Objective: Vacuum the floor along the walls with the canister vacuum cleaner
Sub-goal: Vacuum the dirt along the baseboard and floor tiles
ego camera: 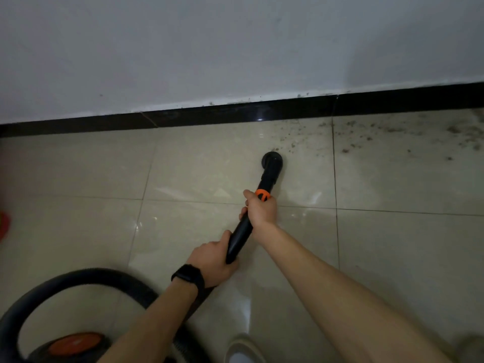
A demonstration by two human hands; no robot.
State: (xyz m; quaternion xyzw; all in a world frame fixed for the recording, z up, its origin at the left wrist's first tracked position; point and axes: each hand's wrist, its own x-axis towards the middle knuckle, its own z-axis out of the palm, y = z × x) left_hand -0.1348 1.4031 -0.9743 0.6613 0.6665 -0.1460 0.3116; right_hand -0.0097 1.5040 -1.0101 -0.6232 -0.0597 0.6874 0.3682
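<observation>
2 hands share the vacuum's black wand. At the far left edge a red object (4, 226) shows only as a blur, and I cannot tell what it is. Bottom left sits the canister vacuum cleaner (73, 344), dark with an orange top. Its black hose (78, 277) loops up and over toward the person.

The left hand (212, 260), with a black wristband (188, 277) at the wrist, has its fingers wrapped round the lower end of the wand (241, 231). Further up, the right hand (262, 210) grips the wand just below an orange collar (262, 195), fingers curled round it.

Beyond that, the round black nozzle (272, 161) rests on the beige tiled floor (78, 166). It is near the black skirting (235, 111) at the foot of the white wall (209, 48), but apart from it. The tiles to the left of the nozzle look clean. To its right, scattered dark dirt (392, 134) lies along the skirting, starting just beside the nozzle and thickening toward the right edge.

The step in hand appears to be the sweep along this wall, roughly mid-run, with the dirty stretch not yet done. The next move likely calls for pushing the nozzle up to the skirting and drawing it rightward through the grit, with the head flat on the tile. The canister will probably need pulling along once the hose runs out of slack.
</observation>
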